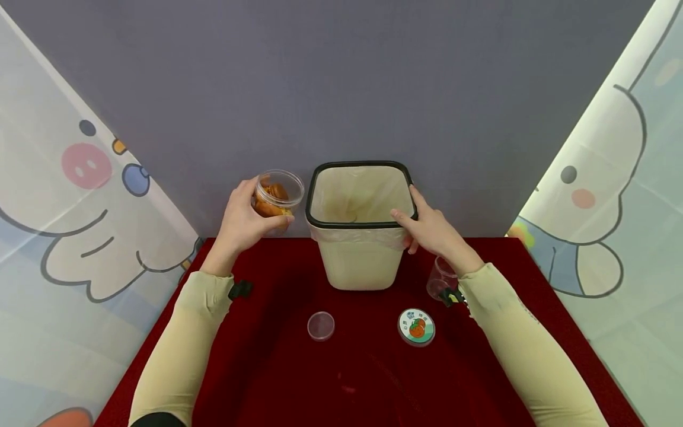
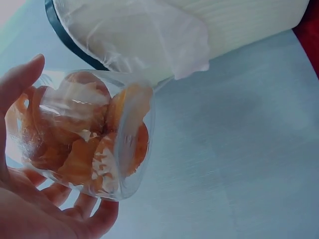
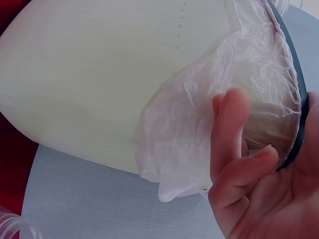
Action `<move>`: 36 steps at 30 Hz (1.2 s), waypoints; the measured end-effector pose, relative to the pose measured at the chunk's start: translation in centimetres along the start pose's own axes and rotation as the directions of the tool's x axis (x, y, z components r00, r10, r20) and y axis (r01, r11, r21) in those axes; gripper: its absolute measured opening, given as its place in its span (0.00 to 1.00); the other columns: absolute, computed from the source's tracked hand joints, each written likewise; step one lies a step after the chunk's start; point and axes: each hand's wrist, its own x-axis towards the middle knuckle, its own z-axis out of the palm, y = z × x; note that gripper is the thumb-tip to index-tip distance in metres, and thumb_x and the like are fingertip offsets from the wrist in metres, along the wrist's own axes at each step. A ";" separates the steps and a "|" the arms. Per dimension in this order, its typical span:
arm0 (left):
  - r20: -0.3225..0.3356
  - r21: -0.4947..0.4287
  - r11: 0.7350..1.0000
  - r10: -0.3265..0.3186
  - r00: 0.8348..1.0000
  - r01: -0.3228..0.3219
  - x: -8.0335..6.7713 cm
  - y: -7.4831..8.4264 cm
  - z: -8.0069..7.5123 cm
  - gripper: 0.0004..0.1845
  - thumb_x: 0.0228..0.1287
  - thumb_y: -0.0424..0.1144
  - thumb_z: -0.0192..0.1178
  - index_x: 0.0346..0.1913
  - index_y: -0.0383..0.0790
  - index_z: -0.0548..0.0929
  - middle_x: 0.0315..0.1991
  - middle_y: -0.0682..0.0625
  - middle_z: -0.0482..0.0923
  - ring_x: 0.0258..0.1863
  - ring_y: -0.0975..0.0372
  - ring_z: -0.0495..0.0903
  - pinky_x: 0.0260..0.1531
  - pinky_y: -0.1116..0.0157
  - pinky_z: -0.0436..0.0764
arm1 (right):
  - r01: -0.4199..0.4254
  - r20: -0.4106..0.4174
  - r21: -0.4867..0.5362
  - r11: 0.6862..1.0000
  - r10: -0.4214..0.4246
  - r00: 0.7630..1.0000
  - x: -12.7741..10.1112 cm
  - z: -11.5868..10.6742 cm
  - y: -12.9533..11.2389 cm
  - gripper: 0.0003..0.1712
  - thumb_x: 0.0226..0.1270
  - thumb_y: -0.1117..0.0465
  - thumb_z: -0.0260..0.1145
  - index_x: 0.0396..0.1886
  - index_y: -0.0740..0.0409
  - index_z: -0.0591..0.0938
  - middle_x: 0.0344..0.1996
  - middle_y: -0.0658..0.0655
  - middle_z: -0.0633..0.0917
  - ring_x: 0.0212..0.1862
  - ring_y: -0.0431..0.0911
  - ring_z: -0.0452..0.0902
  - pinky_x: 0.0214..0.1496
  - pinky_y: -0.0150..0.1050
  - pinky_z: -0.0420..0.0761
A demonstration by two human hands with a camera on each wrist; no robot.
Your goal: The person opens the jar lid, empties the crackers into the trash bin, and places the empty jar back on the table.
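Observation:
My left hand [image 1: 265, 203] grips a clear plastic jar [image 1: 275, 196] of orange fruit pieces, lifted and tipped with its open mouth toward the bin. In the left wrist view the jar [image 2: 119, 124] lies sideways in that hand [image 2: 65, 144], thumb on top and fingers beneath. A cream bin [image 1: 363, 261] with a black rim and a clear liner stands at the back of the red table. My right hand [image 1: 411, 213] holds its right rim, thumb over the edge. In the right wrist view the hand [image 3: 249, 129] curls round the rim against the liner [image 3: 199, 124].
On the red table [image 1: 267, 379] in front of the bin lie a clear lid [image 1: 321, 325] and a round labelled lid [image 1: 416, 326]. An empty clear jar [image 1: 440, 279] stands by my right wrist. A grey wall and cartoon curtains enclose the table.

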 end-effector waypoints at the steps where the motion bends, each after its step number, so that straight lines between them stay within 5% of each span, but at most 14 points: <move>1: -0.001 0.019 1.000 0.007 1.000 -0.007 0.2 0.1 -0.1 0.49 0.43 0.55 0.80 0.69 0.44 0.71 0.55 0.46 0.71 0.55 0.51 0.66 0.53 0.47 0.71 | 0.002 0.003 -0.001 1.000 -0.002 1.000 0.0 0.0 0.0 0.59 0.66 0.23 0.50 0.80 0.43 0.32 0.23 0.60 0.86 0.21 0.50 0.83 0.58 0.55 0.75; 16: 0.032 0.240 0.960 0.140 0.990 -0.143 3.7 2.7 -0.6 0.51 0.39 0.54 0.82 0.69 0.42 0.71 0.58 0.42 0.73 0.56 0.47 0.66 0.56 0.50 0.65 | 0.004 0.012 -0.008 1.000 -0.004 1.000 0.1 0.2 -0.2 0.59 0.66 0.23 0.49 0.80 0.44 0.31 0.25 0.63 0.86 0.21 0.49 0.83 0.59 0.55 0.74; 26: 0.093 0.310 0.936 0.147 0.985 -0.169 5.5 4.4 -0.4 0.52 0.39 0.53 0.82 0.70 0.43 0.70 0.61 0.43 0.72 0.56 0.47 0.66 0.53 0.48 0.71 | 0.007 0.008 -0.005 1.000 -0.007 1.000 0.1 0.3 -0.3 0.56 0.70 0.28 0.50 0.81 0.45 0.32 0.23 0.61 0.86 0.21 0.49 0.82 0.57 0.54 0.75; 36: 0.156 0.374 0.901 0.171 0.973 -0.219 6.8 5.8 0.9 0.51 0.42 0.52 0.80 0.72 0.47 0.68 0.61 0.46 0.70 0.56 0.49 0.74 0.49 0.44 0.77 | 0.004 0.012 -0.022 1.000 -0.003 1.000 0.2 0.5 -0.2 0.58 0.67 0.23 0.48 0.81 0.45 0.32 0.25 0.62 0.86 0.21 0.48 0.83 0.42 0.47 0.77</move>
